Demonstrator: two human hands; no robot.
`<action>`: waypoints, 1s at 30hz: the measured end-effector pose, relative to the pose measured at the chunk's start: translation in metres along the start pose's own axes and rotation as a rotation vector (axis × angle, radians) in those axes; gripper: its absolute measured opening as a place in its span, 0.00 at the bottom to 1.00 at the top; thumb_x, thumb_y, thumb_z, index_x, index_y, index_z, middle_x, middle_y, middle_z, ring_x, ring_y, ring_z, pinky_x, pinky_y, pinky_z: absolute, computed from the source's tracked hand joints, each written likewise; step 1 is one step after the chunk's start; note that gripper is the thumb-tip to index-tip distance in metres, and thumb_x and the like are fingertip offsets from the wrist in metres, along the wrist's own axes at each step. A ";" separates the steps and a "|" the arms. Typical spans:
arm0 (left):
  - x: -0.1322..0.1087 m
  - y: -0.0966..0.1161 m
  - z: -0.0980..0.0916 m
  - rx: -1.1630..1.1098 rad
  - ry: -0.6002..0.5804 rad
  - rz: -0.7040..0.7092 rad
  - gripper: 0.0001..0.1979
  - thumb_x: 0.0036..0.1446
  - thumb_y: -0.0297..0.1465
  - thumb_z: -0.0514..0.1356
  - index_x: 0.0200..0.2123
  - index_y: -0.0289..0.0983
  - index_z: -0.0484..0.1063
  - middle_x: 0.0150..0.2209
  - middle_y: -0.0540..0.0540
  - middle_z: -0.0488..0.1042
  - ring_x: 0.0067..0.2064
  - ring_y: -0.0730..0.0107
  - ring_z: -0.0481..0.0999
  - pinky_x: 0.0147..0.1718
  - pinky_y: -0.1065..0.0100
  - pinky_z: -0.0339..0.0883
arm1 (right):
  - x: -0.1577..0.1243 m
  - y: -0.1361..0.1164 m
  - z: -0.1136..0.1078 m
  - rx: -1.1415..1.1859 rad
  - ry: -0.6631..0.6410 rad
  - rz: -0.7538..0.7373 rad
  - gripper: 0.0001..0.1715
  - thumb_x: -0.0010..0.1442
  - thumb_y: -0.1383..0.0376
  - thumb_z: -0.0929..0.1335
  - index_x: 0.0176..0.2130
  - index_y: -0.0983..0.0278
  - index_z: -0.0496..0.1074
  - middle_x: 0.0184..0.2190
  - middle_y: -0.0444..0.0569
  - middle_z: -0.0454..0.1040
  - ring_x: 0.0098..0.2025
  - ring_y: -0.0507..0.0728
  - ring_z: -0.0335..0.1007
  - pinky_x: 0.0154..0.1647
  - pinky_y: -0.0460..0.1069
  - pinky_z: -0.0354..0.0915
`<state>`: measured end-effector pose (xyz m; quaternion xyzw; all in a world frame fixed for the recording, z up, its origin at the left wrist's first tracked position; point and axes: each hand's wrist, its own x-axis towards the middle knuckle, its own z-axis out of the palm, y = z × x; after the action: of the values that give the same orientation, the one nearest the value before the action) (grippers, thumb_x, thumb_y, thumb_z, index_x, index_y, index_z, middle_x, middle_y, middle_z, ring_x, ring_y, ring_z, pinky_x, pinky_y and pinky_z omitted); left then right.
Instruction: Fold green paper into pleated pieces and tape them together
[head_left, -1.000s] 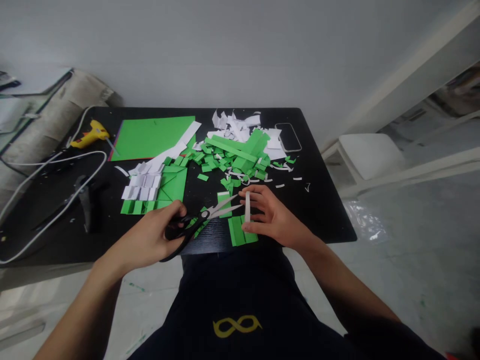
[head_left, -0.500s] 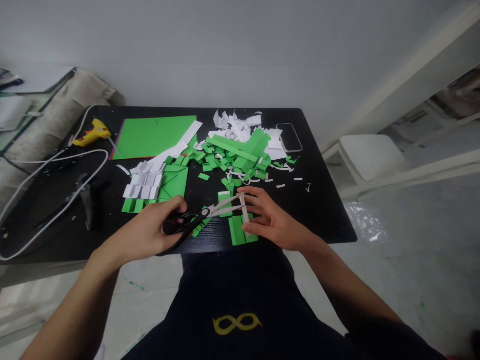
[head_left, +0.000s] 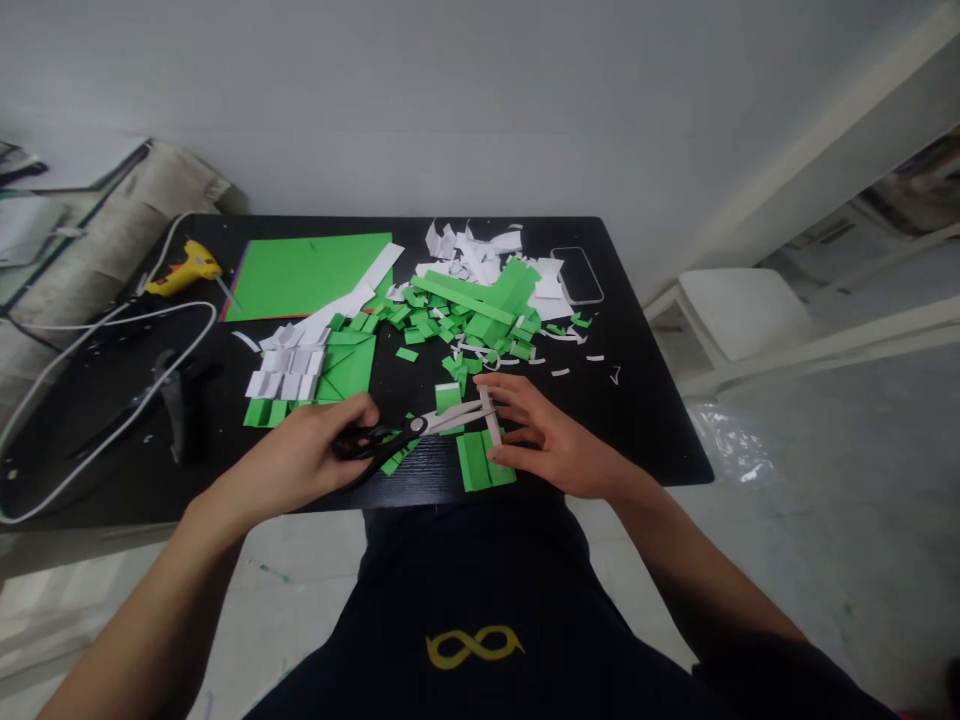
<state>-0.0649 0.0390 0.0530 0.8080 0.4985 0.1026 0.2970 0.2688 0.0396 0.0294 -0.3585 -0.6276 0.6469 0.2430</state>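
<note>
My left hand (head_left: pixel 322 445) is closed around the black handles of a pair of scissors (head_left: pixel 435 422). The blades point right and are nearly together, with their tips at a narrow white paper strip (head_left: pixel 490 418). That strip stands across the blades, held between the fingers and thumb of my right hand (head_left: pixel 551 440). Below it on the table lies a folded green paper piece (head_left: pixel 476 465), partly under my right thumb. A smaller green piece with a white edge (head_left: pixel 448 396) lies just behind the blades. Small green scraps (head_left: pixel 400 455) show beside the scissors' handles.
A heap of green cut paper (head_left: pixel 487 300) and white scraps (head_left: pixel 472 250) covers the table's back middle. Folded white pieces (head_left: pixel 289 360) and green sheets (head_left: pixel 307 275) lie left. A yellow glue gun (head_left: pixel 187 268), white cable (head_left: pixel 202 345) and clear-edged case (head_left: pixel 577 275) are farther out.
The scissor blades have closed from wide apart to nearly together across the white strip. My right hand stays almost in place, still holding the strip.
</note>
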 end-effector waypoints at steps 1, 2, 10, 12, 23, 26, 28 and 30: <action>0.000 0.000 0.000 0.003 0.002 0.002 0.07 0.58 0.35 0.58 0.39 0.40 0.68 0.29 0.51 0.76 0.27 0.69 0.74 0.29 0.69 0.64 | 0.000 0.000 -0.001 -0.004 -0.001 0.000 0.42 0.69 0.59 0.75 0.72 0.39 0.57 0.77 0.47 0.54 0.79 0.72 0.50 0.71 0.73 0.63; 0.001 0.000 0.000 0.005 -0.002 0.001 0.07 0.57 0.35 0.58 0.39 0.40 0.68 0.28 0.51 0.75 0.26 0.69 0.73 0.28 0.69 0.63 | 0.000 0.001 -0.001 -0.008 -0.001 0.001 0.42 0.69 0.59 0.75 0.72 0.39 0.57 0.78 0.47 0.54 0.79 0.72 0.50 0.71 0.73 0.63; 0.000 0.001 -0.001 -0.007 -0.026 -0.014 0.07 0.56 0.34 0.59 0.39 0.41 0.68 0.29 0.50 0.76 0.26 0.68 0.73 0.28 0.66 0.63 | 0.000 -0.001 -0.003 -0.033 0.009 0.001 0.42 0.69 0.59 0.75 0.73 0.40 0.57 0.77 0.47 0.54 0.78 0.72 0.52 0.72 0.75 0.62; 0.000 0.001 0.000 -0.008 -0.020 -0.018 0.07 0.56 0.33 0.59 0.39 0.41 0.68 0.28 0.49 0.76 0.26 0.67 0.73 0.28 0.65 0.63 | -0.001 -0.003 -0.003 -0.020 0.010 0.008 0.42 0.69 0.58 0.75 0.73 0.40 0.57 0.78 0.48 0.54 0.79 0.72 0.52 0.72 0.75 0.62; 0.000 -0.002 0.002 0.015 -0.011 -0.014 0.07 0.56 0.34 0.58 0.39 0.42 0.67 0.28 0.50 0.75 0.27 0.65 0.74 0.29 0.65 0.62 | -0.002 -0.005 -0.001 -0.021 0.007 0.024 0.44 0.69 0.57 0.75 0.74 0.39 0.55 0.78 0.48 0.54 0.78 0.71 0.53 0.72 0.74 0.63; -0.001 -0.004 0.002 0.040 -0.010 0.012 0.05 0.56 0.33 0.57 0.38 0.41 0.67 0.27 0.52 0.72 0.25 0.68 0.71 0.29 0.66 0.60 | -0.002 -0.004 -0.002 -0.042 0.007 0.004 0.42 0.69 0.59 0.74 0.73 0.40 0.56 0.77 0.48 0.54 0.79 0.71 0.52 0.72 0.73 0.62; -0.002 -0.005 0.002 0.062 -0.014 0.029 0.04 0.56 0.32 0.56 0.36 0.42 0.66 0.25 0.53 0.69 0.24 0.69 0.69 0.28 0.67 0.58 | -0.003 -0.003 -0.002 -0.050 0.002 -0.002 0.40 0.70 0.60 0.74 0.72 0.42 0.58 0.76 0.48 0.56 0.79 0.71 0.51 0.73 0.73 0.62; -0.002 -0.006 0.002 0.064 -0.014 0.030 0.03 0.56 0.31 0.56 0.36 0.42 0.65 0.24 0.54 0.68 0.24 0.69 0.68 0.28 0.67 0.58 | -0.004 -0.002 -0.002 -0.039 -0.004 0.007 0.37 0.69 0.60 0.74 0.70 0.43 0.60 0.75 0.49 0.58 0.79 0.71 0.52 0.72 0.73 0.62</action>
<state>-0.0698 0.0385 0.0482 0.8251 0.4873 0.0855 0.2728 0.2730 0.0382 0.0320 -0.3640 -0.6394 0.6361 0.2326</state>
